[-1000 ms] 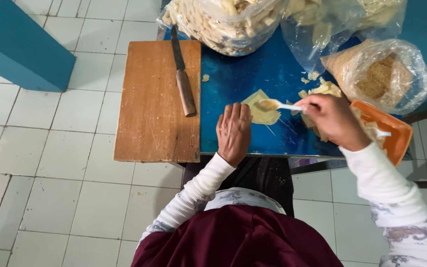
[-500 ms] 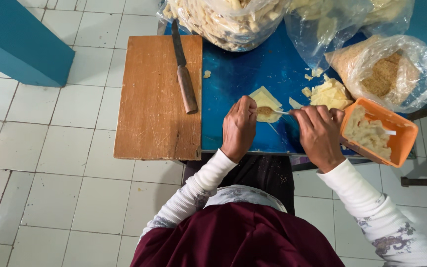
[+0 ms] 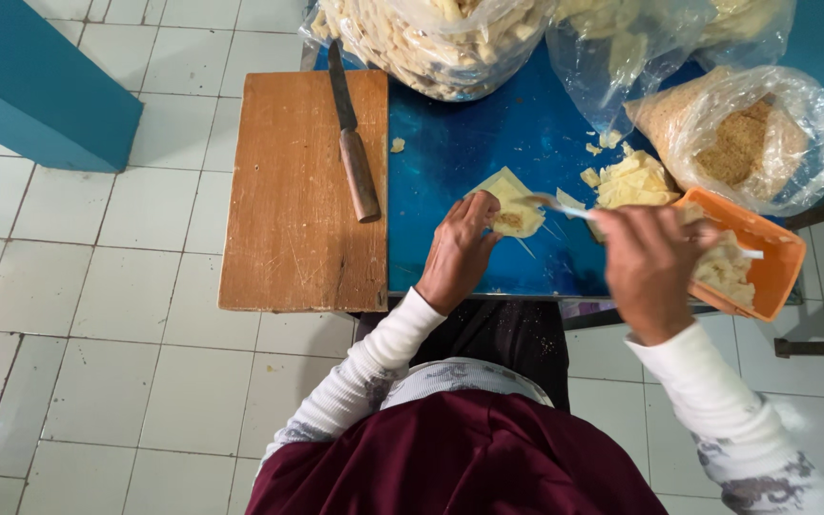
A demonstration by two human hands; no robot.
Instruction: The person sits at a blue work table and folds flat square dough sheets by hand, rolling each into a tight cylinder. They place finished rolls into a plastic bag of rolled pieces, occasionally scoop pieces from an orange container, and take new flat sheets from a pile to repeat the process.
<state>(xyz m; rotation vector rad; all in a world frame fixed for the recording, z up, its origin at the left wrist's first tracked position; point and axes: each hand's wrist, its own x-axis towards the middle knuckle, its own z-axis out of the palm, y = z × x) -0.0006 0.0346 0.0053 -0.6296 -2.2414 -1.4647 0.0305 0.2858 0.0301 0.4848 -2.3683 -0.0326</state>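
The head view looks straight down on a blue table point(image 3: 469, 153) in the upper middle of the frame, with pale floor tiles point(image 3: 88, 315) to the left and below. The left hand point(image 3: 458, 256) lies at the centre of the frame with its fingers point(image 3: 474, 212) pressed flat on the near edge of a pale yellow wrapper point(image 3: 517, 195), which lies spread on the table with a dab of brownish filling in its middle. The right hand point(image 3: 655, 272), right of centre and blurred, has its fingers closed around a thin white spoon point(image 3: 565, 206), whose tip reaches left over the wrapper. Just right of the spoon sits a stack of wrappers point(image 3: 633, 181) on the table, and under the right hand's far side an orange tub point(image 3: 765, 272) holds more pale pieces. In the upper right a clear bag of crumbs point(image 3: 755, 143) stands beside the stack; another clear bag point(image 3: 622, 48) lies above it, and a large bag of pale strips point(image 3: 422, 38) fills the upper middle. Left of the table's bare part a wooden board point(image 3: 288, 210) carries a knife point(image 3: 352, 143) with a wooden handle, its blade pointing to the top of the frame. A teal wall point(image 3: 40, 95) crosses the upper left corner. White sleeves and a maroon garment fill the bottom of the frame.
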